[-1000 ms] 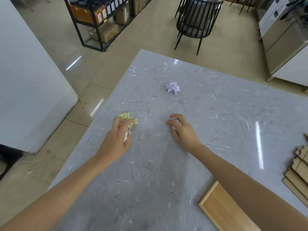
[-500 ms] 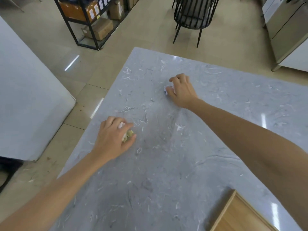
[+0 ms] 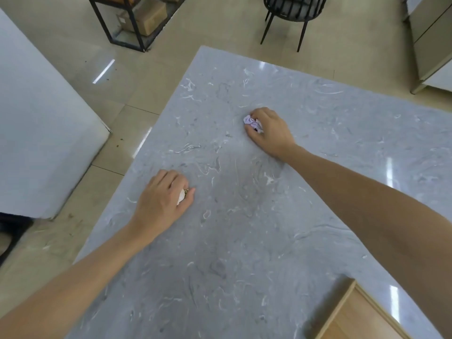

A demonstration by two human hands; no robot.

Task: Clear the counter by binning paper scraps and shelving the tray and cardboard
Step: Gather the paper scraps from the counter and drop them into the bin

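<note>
Head view caught both hands down on the grey marbled stone tabletop [image 3: 244, 241], each busy with scraps. The right hand [image 3: 271, 133] had curled round a crumpled lilac paper ball [image 3: 252, 122], fingers clenched on it far out toward the tabletop's far-left corner, the ball touching or barely off the surface. The left hand [image 3: 163, 199] was closed over a small white paper wad with a speck of yellow-green paper [image 3: 182, 195] peeping out by the thumb, close to the tabletop's left edge.

Progress, as I judged it: early to middle. No loose scraps showed on the visible tabletop beyond what the hands gripped, but nothing had reached a bin, and no bin was in sight. The light wooden tray [image 3: 362, 316] sat at the tabletop's near-right corner, untouched and unshelved. The cardboard was out of shot, so I couldn't tell its state.

Room to move looked generous. The middle of the tabletop lay bare between the hands. Past its left edge was open beige tiled floor [image 3: 151, 77], with a white cabinet [image 3: 36, 130] beyond. Off the far edge stood a black metal shelving rack [image 3: 127, 28] with cardboard boxes, and a black wire-frame chair [image 3: 291, 11], both well apart from the tabletop.
</note>
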